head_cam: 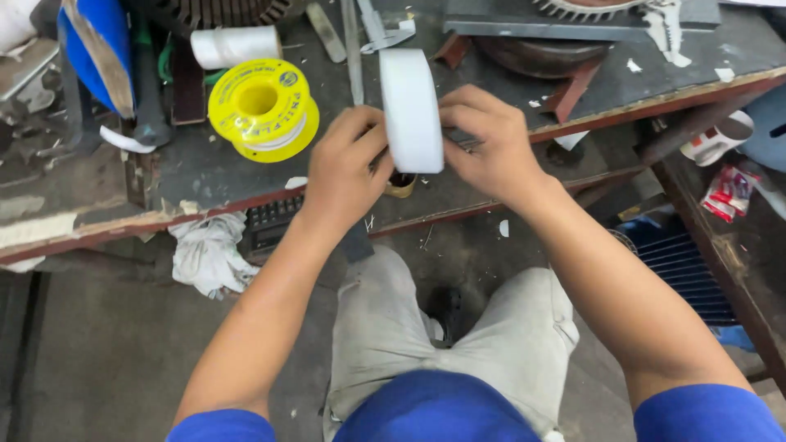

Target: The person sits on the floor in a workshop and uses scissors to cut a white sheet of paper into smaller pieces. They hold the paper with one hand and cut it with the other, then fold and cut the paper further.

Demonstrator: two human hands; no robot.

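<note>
While held on edge between both hands above the near rim of the desk (205, 168), wide white tape roll (411, 110) best kept pinched at both faces, steady. Left hand (348, 168) fingers closed on its left face; right hand (483, 139) fingers closed on its right face. Left on desk: yellow spool (264, 109); farther, small white roll (236, 46). White rag (209, 254) hanging below the edge. Crowded surface, little room to set down.

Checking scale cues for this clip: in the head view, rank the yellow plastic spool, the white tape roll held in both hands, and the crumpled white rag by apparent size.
1. Yellow plastic spool and crumpled white rag: look alike, so unranked.
2. White tape roll, seen edge-on and nearer the camera, so unsure.
</note>
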